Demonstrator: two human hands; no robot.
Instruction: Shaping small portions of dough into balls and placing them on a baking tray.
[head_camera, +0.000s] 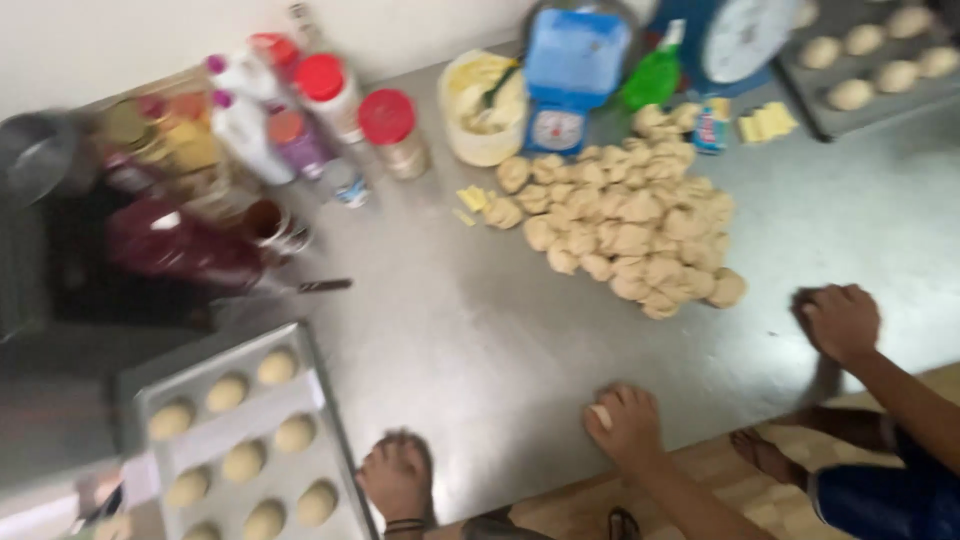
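Dough ball (601, 416): a small pale piece on the steel tabletop (470, 330), showing at the 9 o'clock edge of the right hand (625, 425), which is cupped down over it with fingers curled. Left hand (396, 476): palm down on the tabletop at 8 o'clock from the right hand; blur hides whether it covers anything. Baking tray (315, 345): just beside the left hand at 9 o'clock, carrying rows of shaped buns. Dough heap (625, 225): many cut pieces, at 12 o'clock from the right hand, well apart. Another person's hand (842, 320): pressed on the tabletop at 2 o'clock. Blue scale (570, 75), tub (480, 105) and jars (390, 130): along the far edge.
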